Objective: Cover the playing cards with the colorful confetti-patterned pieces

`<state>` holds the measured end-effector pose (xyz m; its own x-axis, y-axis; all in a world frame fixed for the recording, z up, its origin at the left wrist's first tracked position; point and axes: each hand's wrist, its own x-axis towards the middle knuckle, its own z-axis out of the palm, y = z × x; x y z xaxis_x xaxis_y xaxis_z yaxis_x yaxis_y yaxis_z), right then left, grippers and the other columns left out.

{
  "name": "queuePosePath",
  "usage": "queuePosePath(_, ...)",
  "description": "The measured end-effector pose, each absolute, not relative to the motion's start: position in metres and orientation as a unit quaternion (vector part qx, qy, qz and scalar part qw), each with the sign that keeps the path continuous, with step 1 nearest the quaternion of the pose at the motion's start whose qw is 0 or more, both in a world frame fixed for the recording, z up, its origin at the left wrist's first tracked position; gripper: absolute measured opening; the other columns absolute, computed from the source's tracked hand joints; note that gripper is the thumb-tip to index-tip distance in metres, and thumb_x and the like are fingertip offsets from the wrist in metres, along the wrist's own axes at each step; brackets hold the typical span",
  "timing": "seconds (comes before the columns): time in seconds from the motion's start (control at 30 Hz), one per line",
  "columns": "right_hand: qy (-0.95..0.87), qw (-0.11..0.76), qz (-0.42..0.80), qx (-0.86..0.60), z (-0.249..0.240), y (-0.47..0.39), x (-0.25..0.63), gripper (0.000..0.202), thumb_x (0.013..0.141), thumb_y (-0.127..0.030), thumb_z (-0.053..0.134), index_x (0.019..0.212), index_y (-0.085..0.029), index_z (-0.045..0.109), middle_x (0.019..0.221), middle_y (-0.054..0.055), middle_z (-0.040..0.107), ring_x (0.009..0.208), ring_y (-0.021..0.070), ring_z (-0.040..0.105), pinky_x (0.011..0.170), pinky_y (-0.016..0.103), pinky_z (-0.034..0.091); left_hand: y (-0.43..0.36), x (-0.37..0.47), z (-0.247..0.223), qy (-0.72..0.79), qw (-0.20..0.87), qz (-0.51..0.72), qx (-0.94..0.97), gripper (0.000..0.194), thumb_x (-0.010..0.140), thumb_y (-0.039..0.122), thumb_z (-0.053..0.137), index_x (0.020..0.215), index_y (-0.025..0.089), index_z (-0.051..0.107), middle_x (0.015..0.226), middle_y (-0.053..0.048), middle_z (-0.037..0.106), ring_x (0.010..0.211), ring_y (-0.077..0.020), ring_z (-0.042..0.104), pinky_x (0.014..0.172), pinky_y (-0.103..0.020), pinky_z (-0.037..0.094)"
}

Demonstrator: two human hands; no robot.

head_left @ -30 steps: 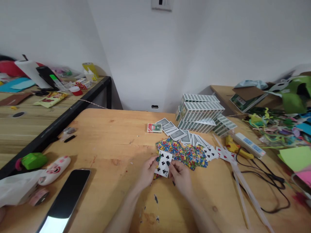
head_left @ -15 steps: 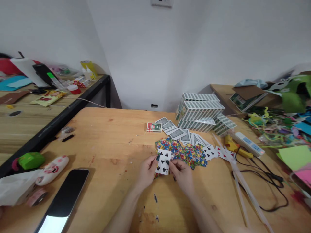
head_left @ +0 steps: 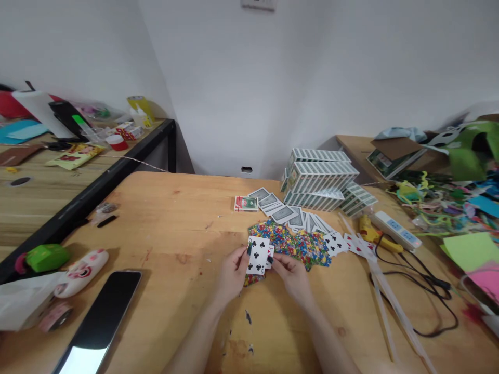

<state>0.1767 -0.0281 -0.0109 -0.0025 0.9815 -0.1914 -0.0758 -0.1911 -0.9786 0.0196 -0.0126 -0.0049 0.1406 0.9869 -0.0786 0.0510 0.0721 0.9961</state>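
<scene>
My left hand (head_left: 233, 270) pinches the left edge of a five of clubs playing card (head_left: 256, 256), face up. Behind it, a second playing card with a red marking (head_left: 270, 253) sticks out on the right. My right hand (head_left: 291, 272) has its thumb and fingers closed on that card's right edge. A colourful-backed card (head_left: 254, 279) shows just below the five. Beyond both hands, colourful-backed cards (head_left: 300, 244) lie fanned out, with grey-backed cards (head_left: 284, 214) spread behind them. Face-up clubs (head_left: 335, 243) and red-suit cards (head_left: 354, 243) lie to the right.
A red and green card box (head_left: 246, 203) lies near striped boxes (head_left: 323, 176) stacked at the back. To the right are a yellow glue gun (head_left: 376, 236), a power strip (head_left: 396, 230), cables and clear sticks (head_left: 397, 306). A phone (head_left: 101, 317) lies at left.
The five of clubs has shifted slightly left and up in my left hand. More of the card behind it now shows, beside my right fingers. The view has moved a little.
</scene>
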Motion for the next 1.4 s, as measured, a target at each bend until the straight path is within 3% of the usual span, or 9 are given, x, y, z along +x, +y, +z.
queuePosePath(0.27,-0.395,0.473,0.586,-0.526,-0.005,-0.031,0.176,0.027,0.067,-0.042,0.065,0.077,-0.017,0.066,0.074,0.005,0.069,0.064,0.0200,0.063,0.064,0.034,0.051,-0.014,0.020,-0.006,0.515,0.494,0.409,0.569,0.029,0.082,0.032,0.042,0.094,0.013,0.060,0.069,-0.003,0.061,0.061,-0.0125,0.053,0.055,-0.020,0.043)
queuePosePath(0.53,-0.410,0.476,0.549,-0.552,-0.005,-0.029,0.181,0.027,0.065,-0.042,0.065,0.068,-0.016,0.062,0.063,0.004,0.065,0.058,0.0177,0.059,0.060,0.030,0.050,-0.021,0.027,-0.007,0.504,0.484,0.410,0.586,0.027,0.084,0.032,0.039,0.091,0.014,0.057,0.068,-0.002,0.059,0.060,-0.0123,0.053,0.055,-0.020,0.041)
queuePosePath(0.83,-0.479,0.468,0.406,-0.622,-0.011,-0.034,0.177,0.026,0.071,-0.043,0.056,0.067,-0.018,0.059,0.063,0.005,0.065,0.060,0.0184,0.060,0.054,0.026,0.046,-0.028,0.034,-0.002,0.498,0.478,0.370,0.622,0.029,0.085,0.033,0.036,0.082,0.013,0.058,0.062,-0.001,0.054,0.052,-0.0099,0.045,0.048,-0.018,0.033)
queuePosePath(1.1,-0.569,0.397,0.175,-0.698,-0.009,-0.043,0.173,0.020,0.075,-0.036,0.051,0.067,-0.020,0.059,0.062,0.005,0.065,0.059,0.0184,0.062,0.054,0.025,0.043,-0.035,0.041,-0.005,0.490,0.416,0.343,0.685,0.030,0.086,0.029,0.033,0.068,0.015,0.054,0.055,0.002,0.046,0.051,-0.0095,0.040,0.050,-0.019,0.030)
queuePosePath(1.27,-0.514,0.475,0.335,-0.631,-0.006,-0.038,0.176,0.018,0.074,-0.035,0.053,0.081,-0.019,0.058,0.074,0.005,0.068,0.068,0.0182,0.064,0.062,0.026,0.049,-0.034,0.039,-0.004,0.497,0.390,0.335,0.699,0.027,0.086,0.027,0.033,0.070,0.016,0.052,0.058,0.001,0.049,0.054,-0.0103,0.044,0.052,-0.020,0.030)
queuePosePath(1.4,-0.467,0.528,0.435,-0.561,-0.006,-0.032,0.183,0.039,0.071,-0.037,0.058,0.105,-0.018,0.054,0.099,0.010,0.066,0.089,0.0202,0.062,0.077,0.032,0.049,-0.033,0.039,-0.003,0.489,0.380,0.330,0.712,0.027,0.085,0.027,0.034,0.067,0.017,0.051,0.054,0.001,0.047,0.050,-0.0102,0.043,0.049,-0.020,0.028)
